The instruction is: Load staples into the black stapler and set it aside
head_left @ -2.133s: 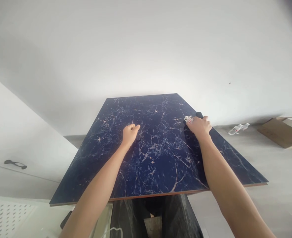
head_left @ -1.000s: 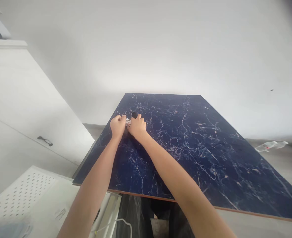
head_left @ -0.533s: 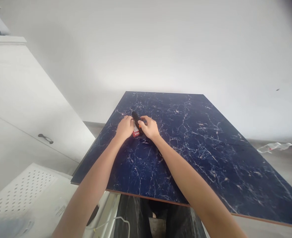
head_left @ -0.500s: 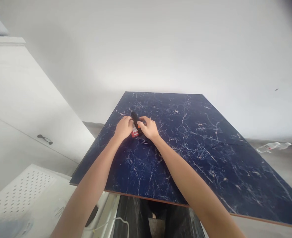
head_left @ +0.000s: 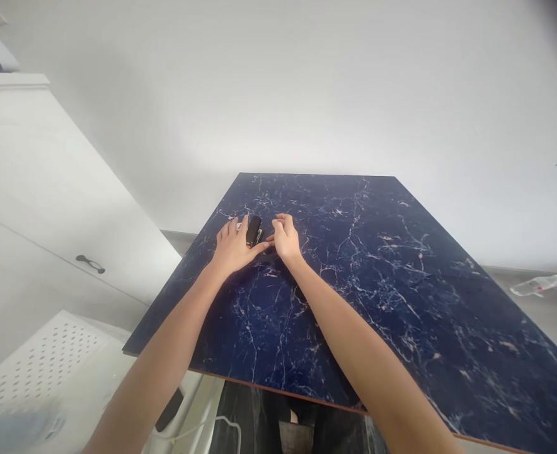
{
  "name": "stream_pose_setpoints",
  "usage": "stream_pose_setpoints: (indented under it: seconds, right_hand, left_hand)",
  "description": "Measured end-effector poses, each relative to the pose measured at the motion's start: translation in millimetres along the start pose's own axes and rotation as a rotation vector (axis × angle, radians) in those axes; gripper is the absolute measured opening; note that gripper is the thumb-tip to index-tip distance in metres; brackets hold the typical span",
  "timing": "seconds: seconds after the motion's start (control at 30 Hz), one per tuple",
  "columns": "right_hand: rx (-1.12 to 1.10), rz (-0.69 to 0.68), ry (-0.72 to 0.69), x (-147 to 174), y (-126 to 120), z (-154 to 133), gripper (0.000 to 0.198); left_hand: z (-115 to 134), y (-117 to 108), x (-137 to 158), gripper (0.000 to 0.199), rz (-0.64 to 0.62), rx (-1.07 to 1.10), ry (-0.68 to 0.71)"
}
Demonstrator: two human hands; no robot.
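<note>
A black stapler point(head_left: 254, 231) lies on the dark blue marbled tabletop, with a bit of metal showing along its right side. My left hand point(head_left: 234, 247) rests beside and partly in front of it, fingers spread and thumb stretched to the right past its near end. My right hand point(head_left: 285, 238) is just right of the stapler, its fingers curled in; whatever they may hold is hidden. The left thumb tip reaches the curled right fingers. A small pale patch shows behind the left fingers, too little to identify.
The blue marbled table point(head_left: 377, 284) stands against a white wall. At left are a white cabinet point(head_left: 46, 189) with a dark handle point(head_left: 90, 263) and a white perforated panel point(head_left: 37, 366). A clear plastic item point(head_left: 538, 285) lies beyond the right edge. A white cable point(head_left: 226, 419) hangs below the front edge.
My right hand has come off the stapler and curled its fingers. My left hand has spread out beside the stapler. The red-and-white packet between the hands is no longer visible.
</note>
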State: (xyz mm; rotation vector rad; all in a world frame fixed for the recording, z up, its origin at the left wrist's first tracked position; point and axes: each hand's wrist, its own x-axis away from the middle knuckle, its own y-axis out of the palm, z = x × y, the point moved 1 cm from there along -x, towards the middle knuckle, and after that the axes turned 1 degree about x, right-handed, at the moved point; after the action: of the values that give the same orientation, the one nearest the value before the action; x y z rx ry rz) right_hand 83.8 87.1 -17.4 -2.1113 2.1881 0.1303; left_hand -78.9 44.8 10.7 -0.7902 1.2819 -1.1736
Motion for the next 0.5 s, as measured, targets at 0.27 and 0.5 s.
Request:
stream_pose_setpoints:
  seconds: [0.27, 0.5]
  right_hand:
    - [0.034, 0.051, 0.0, 5, -4, -7, 0.043]
    - [-0.044, 0.07, 0.067, 2, -4, -6, 0.051]
  left_hand:
    - [17, -4, 3, 0.097, 0.152, -0.034, 0.141]
    - [27, 3, -4, 0.061, 0.249, -0.076, 0.199]
